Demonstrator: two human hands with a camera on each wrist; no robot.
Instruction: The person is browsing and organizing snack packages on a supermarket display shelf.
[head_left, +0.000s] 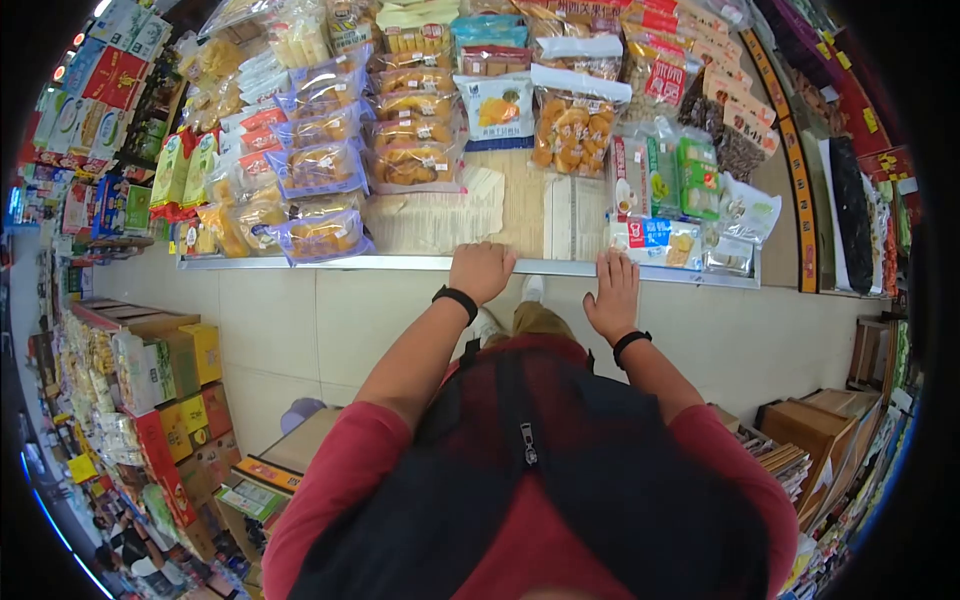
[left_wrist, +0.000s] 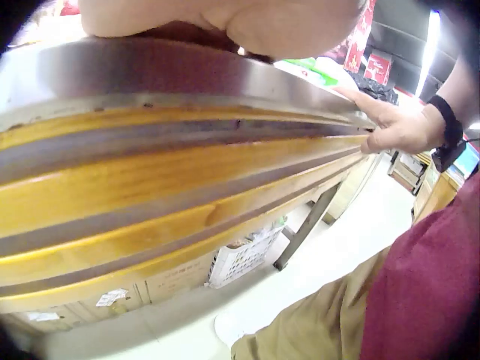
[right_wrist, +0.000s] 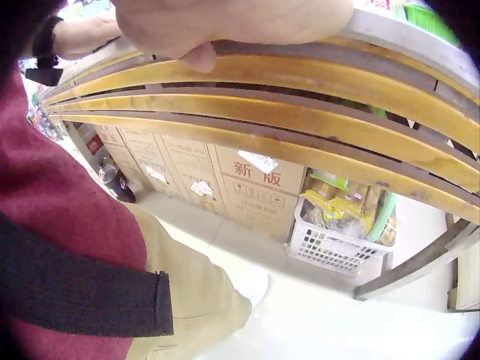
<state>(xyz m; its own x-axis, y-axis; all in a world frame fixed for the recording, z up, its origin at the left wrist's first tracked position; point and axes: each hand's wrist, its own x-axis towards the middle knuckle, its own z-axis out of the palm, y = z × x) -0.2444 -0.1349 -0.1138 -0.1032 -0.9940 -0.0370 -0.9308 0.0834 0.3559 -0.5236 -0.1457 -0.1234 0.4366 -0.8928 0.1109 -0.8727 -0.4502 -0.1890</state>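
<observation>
Currently both hands are on the rim [head_left: 350,262], the metal strip along the near edge of the table [head_left: 530,200], between the person and the stacked goods. Left hand [head_left: 482,270]: back and knuckles up, fingers tucked out of sight past the knuckles; I cannot tell whether they hook the rim or fold on themselves, and the left wrist view shows only the heel of the hand bearing on the metal. Right hand [head_left: 613,295]: fingers straight and close together, laid flat across the rim, nothing pinched. Its fingertips lie just beside a blue-and-white packet [head_left: 655,240] at the table's front right. Paper sheets [head_left: 440,215] lie on the bare wood beyond the left hand, with bagged pastries [head_left: 320,235] further left. Below the rim are yellow slats [left_wrist: 187,172], and under the table stand cartons [right_wrist: 247,176] and a white basket [right_wrist: 337,244] of packets. Judgement: the hands seem to be bracing, so load is best kept on the metal, which looks the stiffest part, not on the sheets or packets. The right fingertips should stay short of the packet to avoid crushing it. Weight shared evenly between the two hands would probably be steadiest.
</observation>
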